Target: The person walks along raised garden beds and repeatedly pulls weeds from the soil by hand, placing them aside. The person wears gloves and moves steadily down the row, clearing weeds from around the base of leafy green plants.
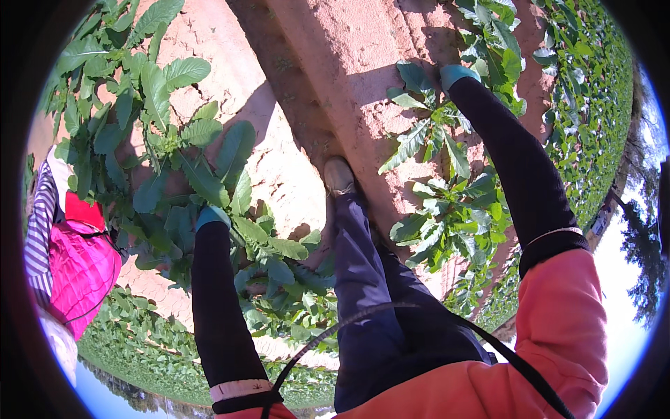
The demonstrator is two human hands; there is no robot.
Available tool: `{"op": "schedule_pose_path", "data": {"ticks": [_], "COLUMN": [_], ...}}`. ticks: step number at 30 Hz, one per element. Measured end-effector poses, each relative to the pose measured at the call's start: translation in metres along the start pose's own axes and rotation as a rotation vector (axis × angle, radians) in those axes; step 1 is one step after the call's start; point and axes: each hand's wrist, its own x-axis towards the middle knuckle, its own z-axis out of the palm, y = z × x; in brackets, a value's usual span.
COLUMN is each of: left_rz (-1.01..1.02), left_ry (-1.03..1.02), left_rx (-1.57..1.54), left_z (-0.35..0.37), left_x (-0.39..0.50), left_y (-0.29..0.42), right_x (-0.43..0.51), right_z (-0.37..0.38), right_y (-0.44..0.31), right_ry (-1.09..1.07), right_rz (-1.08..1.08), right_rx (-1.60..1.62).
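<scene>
Both of my hands wear teal gloves. My left hand (213,216) is low among the broad leaves of a green leafy plant (170,144) on the left bed; its fingers are hidden by the foliage. On the right, my right hand (456,76) reaches in beside another leafy plant (437,128), and its fingers are out of sight behind the wrist and leaves. Whether either hand grips anything cannot be seen. Black sleeves cover both forearms.
A furrow (293,78) runs between the soil beds, with my shoe (339,175) in it. At the far left is another person in striped and bright pink clothing (84,272). More leafy plants (450,225) grow near my right leg. A black strap (366,311) hangs across my front.
</scene>
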Motion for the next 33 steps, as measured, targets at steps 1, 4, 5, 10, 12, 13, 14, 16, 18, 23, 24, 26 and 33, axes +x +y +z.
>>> {"op": "schedule_pose_path", "data": {"ticks": [1, 4, 5, 10, 12, 13, 14, 16, 18, 23, 24, 26, 33], "left_rz": [-0.004, -0.048, -0.008, -0.028, -0.028, -0.031, -0.023, -0.021, -0.018, -0.011, -0.013, -0.007, -0.086], "left_ry": [-0.003, -0.027, -0.020, -0.058, -0.057, -0.057, -0.053, -0.052, -0.054, -0.025, -0.015, -0.004, 0.186], "left_rx": [-0.003, -0.018, 0.010, -0.010, -0.029, -0.036, -0.041, -0.055, -0.067, -0.091, -0.099, -0.125, -0.306], "left_z": [0.000, 0.007, -0.009, -0.016, -0.019, -0.021, -0.022, -0.020, -0.015, -0.005, -0.007, -0.038, -0.022], "left_x": [-0.002, -0.028, -0.011, -0.026, -0.026, -0.026, -0.025, -0.022, -0.021, -0.017, -0.021, -0.044, -0.048], "left_y": [-0.002, -0.008, 0.001, 0.012, 0.016, 0.017, 0.018, 0.022, 0.021, 0.022, 0.023, 0.025, 0.027], "right_x": [-0.002, -0.020, -0.044, -0.124, -0.122, -0.118, -0.107, -0.095, -0.090, -0.117, -0.127, -0.146, -0.143], "right_z": [-0.003, -0.009, -0.008, 0.003, 0.039, 0.056, 0.068, 0.067, 0.062, 0.024, 0.002, -0.036, -0.084], "right_y": [-0.011, -0.039, -0.038, -0.112, -0.132, -0.137, -0.138, -0.139, -0.147, -0.241, -0.271, -0.328, -0.459], "right_ry": [0.007, 0.199, 0.304, 0.084, -0.053, -0.019, -0.022, -0.039, -0.055, 0.436, 0.456, 0.519, 0.381], "right_rz": [-0.038, -0.245, -0.298, -0.506, -0.484, -0.459, -0.441, -0.474, -0.572, -0.974, -1.045, -1.054, -1.035], "right_rx": [-0.031, 0.027, 0.097, 0.124, -0.099, -0.057, -0.037, 0.028, 0.133, 0.515, 0.531, 0.484, 0.121]}}
